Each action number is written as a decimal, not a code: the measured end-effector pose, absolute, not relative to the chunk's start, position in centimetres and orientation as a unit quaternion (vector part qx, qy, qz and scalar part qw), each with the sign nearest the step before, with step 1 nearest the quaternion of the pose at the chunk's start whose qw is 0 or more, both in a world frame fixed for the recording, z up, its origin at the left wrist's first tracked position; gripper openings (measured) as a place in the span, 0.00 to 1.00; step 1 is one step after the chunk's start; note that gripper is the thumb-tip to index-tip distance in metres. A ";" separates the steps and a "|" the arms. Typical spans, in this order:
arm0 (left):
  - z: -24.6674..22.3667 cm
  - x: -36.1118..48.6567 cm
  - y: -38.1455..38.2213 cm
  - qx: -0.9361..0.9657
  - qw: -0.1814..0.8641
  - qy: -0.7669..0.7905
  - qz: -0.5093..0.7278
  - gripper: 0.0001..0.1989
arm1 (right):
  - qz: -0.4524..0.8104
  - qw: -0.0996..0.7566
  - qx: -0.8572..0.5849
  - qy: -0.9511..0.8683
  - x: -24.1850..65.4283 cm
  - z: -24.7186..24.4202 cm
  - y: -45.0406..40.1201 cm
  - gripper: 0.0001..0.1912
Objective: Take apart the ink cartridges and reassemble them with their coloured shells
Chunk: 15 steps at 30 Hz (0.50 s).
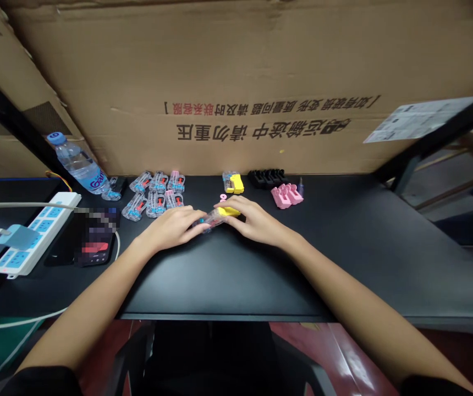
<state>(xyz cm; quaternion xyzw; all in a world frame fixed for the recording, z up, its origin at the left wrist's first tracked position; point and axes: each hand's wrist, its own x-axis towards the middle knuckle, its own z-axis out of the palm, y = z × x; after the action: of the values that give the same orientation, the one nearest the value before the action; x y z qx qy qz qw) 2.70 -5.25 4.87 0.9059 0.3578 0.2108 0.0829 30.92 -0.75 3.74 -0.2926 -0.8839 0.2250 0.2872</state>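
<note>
Both hands meet over the middle of the black table, around a clear plastic piece (215, 218) with a yellow part (228, 211) at its right end. My left hand (177, 226) pinches the clear end, where a bit of blue shows. My right hand (253, 220) has its fingers closed round the yellow end. Just behind them lie a small pink ring (223, 197) and another clear piece with a yellow part (233, 182). Several clear pieces with red and blue parts (156, 203) lie beyond my left hand.
Black parts (267, 177) and pink parts (286, 195) lie at the back right of the table (203, 286). To the left are a water bottle (80, 166), a phone (96, 245), a power strip (40, 231) and cables. A large cardboard sheet (220, 66) stands behind.
</note>
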 end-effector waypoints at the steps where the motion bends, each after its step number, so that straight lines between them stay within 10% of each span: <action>1: 4.9 2.8 -5.3 0.899 0.088 0.373 0.214 0.17 | 0.226 0.303 -0.303 -0.875 30.9 3.8 -0.7 0.17; 15: 3.4 4.4 -4.3 0.611 0.484 0.423 0.462 0.18 | 0.658 0.356 -0.363 -0.556 28.3 4.4 -2.6 0.23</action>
<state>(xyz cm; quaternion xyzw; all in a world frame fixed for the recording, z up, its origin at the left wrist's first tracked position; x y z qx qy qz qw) 4.38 -4.27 3.39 0.6108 0.4226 0.4624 0.4842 28.31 -2.55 4.37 -0.3629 -0.5556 0.6582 0.3556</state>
